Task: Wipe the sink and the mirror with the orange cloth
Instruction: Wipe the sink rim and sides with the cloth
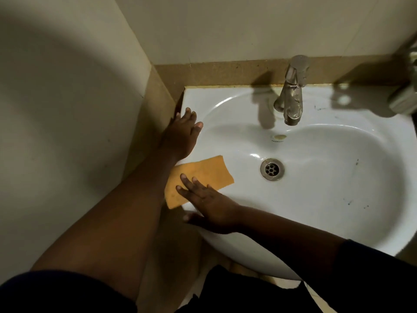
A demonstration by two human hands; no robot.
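A white ceramic sink (338, 227) fills the right half of the view. The orange cloth (203, 172) lies flat over the sink's left rim. My right hand (209, 204) presses straight fingers on the cloth's near end, thumb on the rim's outer edge. My left hand (182, 132) rests flat on the rim's far left corner, fingers spread, beside the cloth and not touching it. The mirror is out of view.
A steel tap (291, 96) stands at the back of the sink, above the drain (272, 169). A brown ledge (225, 73) runs behind the basin. A tiled wall (67, 109) closes in on the left. A blurred metal fixture (404, 98) sits at the right edge.
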